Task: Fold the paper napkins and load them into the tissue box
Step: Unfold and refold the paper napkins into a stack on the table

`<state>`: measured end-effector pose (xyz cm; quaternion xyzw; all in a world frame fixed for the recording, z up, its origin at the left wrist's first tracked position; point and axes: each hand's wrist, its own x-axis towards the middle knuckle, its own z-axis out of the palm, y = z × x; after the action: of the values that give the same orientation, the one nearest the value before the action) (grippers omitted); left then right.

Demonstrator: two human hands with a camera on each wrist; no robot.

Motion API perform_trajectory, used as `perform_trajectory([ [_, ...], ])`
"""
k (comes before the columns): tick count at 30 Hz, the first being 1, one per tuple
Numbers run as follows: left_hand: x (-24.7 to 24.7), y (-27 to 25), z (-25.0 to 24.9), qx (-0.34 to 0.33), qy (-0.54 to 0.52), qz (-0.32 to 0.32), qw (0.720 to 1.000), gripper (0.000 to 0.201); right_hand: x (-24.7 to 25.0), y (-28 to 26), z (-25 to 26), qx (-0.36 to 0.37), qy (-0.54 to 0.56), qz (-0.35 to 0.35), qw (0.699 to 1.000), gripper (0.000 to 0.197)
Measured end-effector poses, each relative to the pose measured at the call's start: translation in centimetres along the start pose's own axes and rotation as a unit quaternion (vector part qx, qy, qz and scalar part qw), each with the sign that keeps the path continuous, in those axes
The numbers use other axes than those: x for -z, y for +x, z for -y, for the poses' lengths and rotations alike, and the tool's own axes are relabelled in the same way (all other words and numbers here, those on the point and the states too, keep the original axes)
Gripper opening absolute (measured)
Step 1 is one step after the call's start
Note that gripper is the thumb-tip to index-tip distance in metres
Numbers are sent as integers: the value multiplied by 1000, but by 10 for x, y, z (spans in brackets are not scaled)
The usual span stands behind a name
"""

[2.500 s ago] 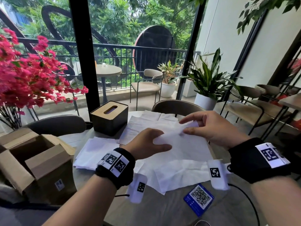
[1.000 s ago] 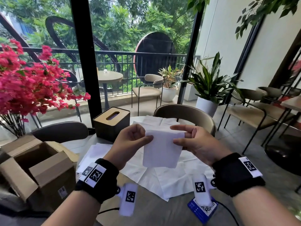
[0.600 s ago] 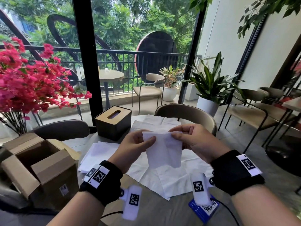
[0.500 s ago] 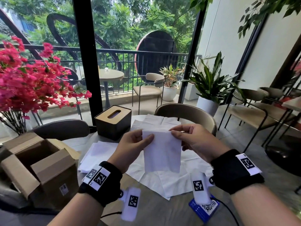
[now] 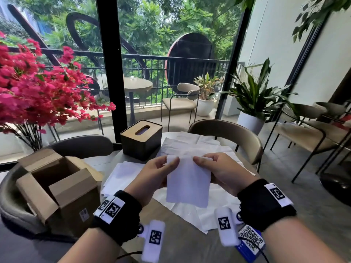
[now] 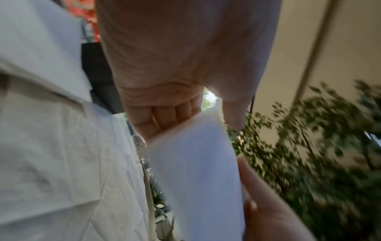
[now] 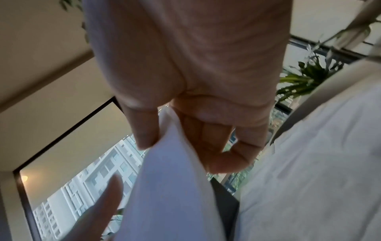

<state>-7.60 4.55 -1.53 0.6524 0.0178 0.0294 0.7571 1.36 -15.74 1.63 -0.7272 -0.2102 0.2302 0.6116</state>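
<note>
A folded white napkin (image 5: 188,183) hangs upright above the table, held by its top edge. My left hand (image 5: 157,173) pinches the top left corner between thumb and curled fingers. The top right corner is pinched by my right hand (image 5: 218,171). In the left wrist view the napkin (image 6: 195,171) runs down from my left hand (image 6: 175,114). The right wrist view shows the napkin (image 7: 171,187) clamped between thumb and fingers of my right hand (image 7: 164,130). The dark tissue box (image 5: 141,140) with a wooden slotted lid stands behind my hands, lid closed. Unfolded napkins (image 5: 191,145) lie spread underneath.
A pile of napkins (image 5: 121,175) lies left of my hands. An open cardboard box (image 5: 57,188) sits on a chair at the left. A blue QR card (image 5: 250,243) lies near the table's front edge. Chairs (image 5: 226,133) ring the round table; pink flowers (image 5: 34,92) stand far left.
The napkin was lifted off the table and folded smaller. Over the last second both thumbs slid inward along its top edge, and it now hangs straight.
</note>
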Motion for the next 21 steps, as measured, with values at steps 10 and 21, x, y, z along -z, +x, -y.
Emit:
perform_trajectory([
  [10,93,11,20,106,67,-104,987,22,-50,21,-2,-119,42,18,992,28],
  [21,177,44,35,187,444,-206,852,31,0,4,-21,-177,-35,-58,982,42],
])
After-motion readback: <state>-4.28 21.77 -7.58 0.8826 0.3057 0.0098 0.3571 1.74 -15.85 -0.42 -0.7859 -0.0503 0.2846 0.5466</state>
